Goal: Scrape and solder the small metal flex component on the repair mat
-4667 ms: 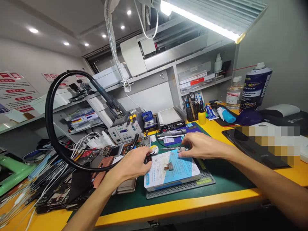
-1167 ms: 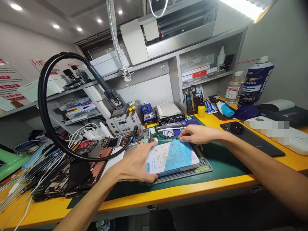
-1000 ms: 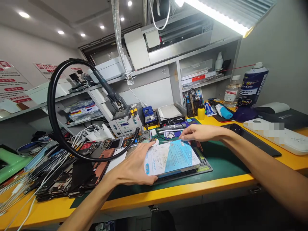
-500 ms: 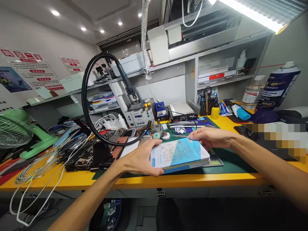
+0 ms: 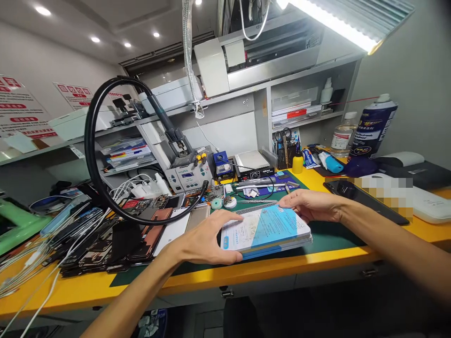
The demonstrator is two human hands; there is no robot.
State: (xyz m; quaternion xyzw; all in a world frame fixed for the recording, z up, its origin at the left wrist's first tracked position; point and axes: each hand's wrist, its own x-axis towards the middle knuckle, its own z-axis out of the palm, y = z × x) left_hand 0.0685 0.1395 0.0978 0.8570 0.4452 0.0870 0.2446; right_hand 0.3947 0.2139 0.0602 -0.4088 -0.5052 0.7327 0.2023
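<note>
A thick blue-and-white book [image 5: 262,227] with printed text on its cover is tilted just above the front of the green mat [image 5: 334,237]. My left hand [image 5: 207,237] is closed around its left end, thumb along the near edge and fingers over the far side. My right hand [image 5: 310,204] pinches the far right corner; some of its fingertips are hidden behind the book. Just beyond the book's far edge shows a perforated metal strip [image 5: 255,207], partly covered.
Stacked phone parts [image 5: 102,249] and tangled white cables [image 5: 35,263] crowd the left. A black hose [image 5: 92,155] arches over the bench from the hot-air station [image 5: 190,177]. At right lie a dark phone [image 5: 366,202], a spray can [image 5: 373,126] and a clear bottle [image 5: 341,140].
My view has turned to the right, so the bench shifts left. Both hands still hold the book. The perforated metal now shows behind the book instead of by its right front corner.
</note>
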